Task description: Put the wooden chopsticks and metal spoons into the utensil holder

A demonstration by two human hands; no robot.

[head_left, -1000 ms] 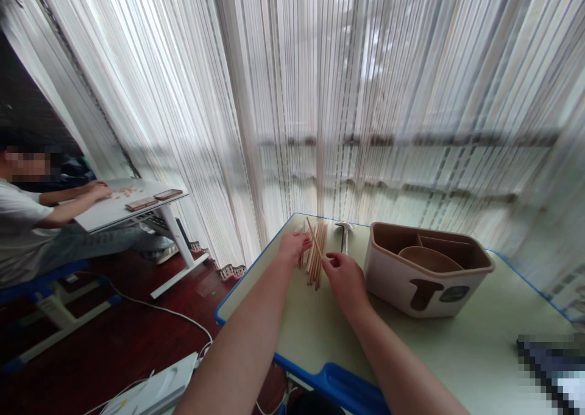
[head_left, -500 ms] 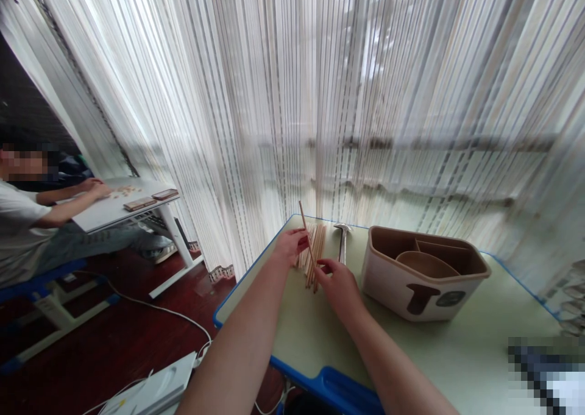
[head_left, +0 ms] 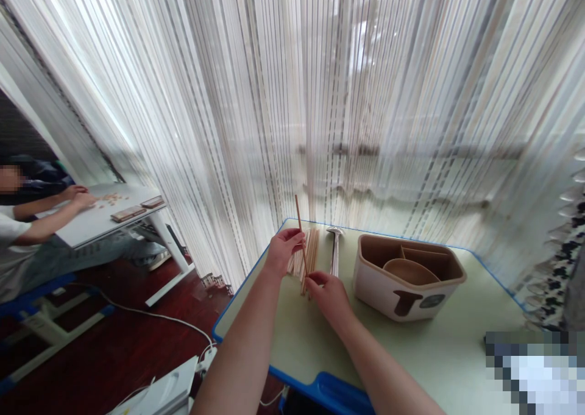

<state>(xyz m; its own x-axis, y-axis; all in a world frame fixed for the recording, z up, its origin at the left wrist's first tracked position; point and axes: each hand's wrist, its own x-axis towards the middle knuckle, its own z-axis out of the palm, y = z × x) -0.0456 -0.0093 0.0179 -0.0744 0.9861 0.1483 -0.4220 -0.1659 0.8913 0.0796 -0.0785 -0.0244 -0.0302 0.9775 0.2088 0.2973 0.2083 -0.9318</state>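
- A beige bin (head_left: 406,287) stood on the green table (head_left: 425,354), to the right of both hands and well apart from them. Its brown inside was split by partitions into compartments, with a rounded one (head_left: 410,271) towards the front.
- A dark mushroom-shaped mark and a dark oval showed on the bin's front wall.
- The left hand (head_left: 282,250) pinched a single wooden stick (head_left: 298,226) between thumb and fingertips, about halfway up its length.
- The right hand (head_left: 327,290) had its fingers drawn together on the stick's lower end, close above the tabletop.
- The stick was thin, straight and pale brown. It stood nearly upright, leaning slightly to the left, with its top end against the curtain (head_left: 320,98).
- Just behind it a bundle of sticks (head_left: 312,251) lay flat on the table, side by side.
- A metal spoon (head_left: 335,247) lay just to the right of the bundle.
- At far left, another person (head_left: 18,238) sat with both hands on a white desk (head_left: 98,217).
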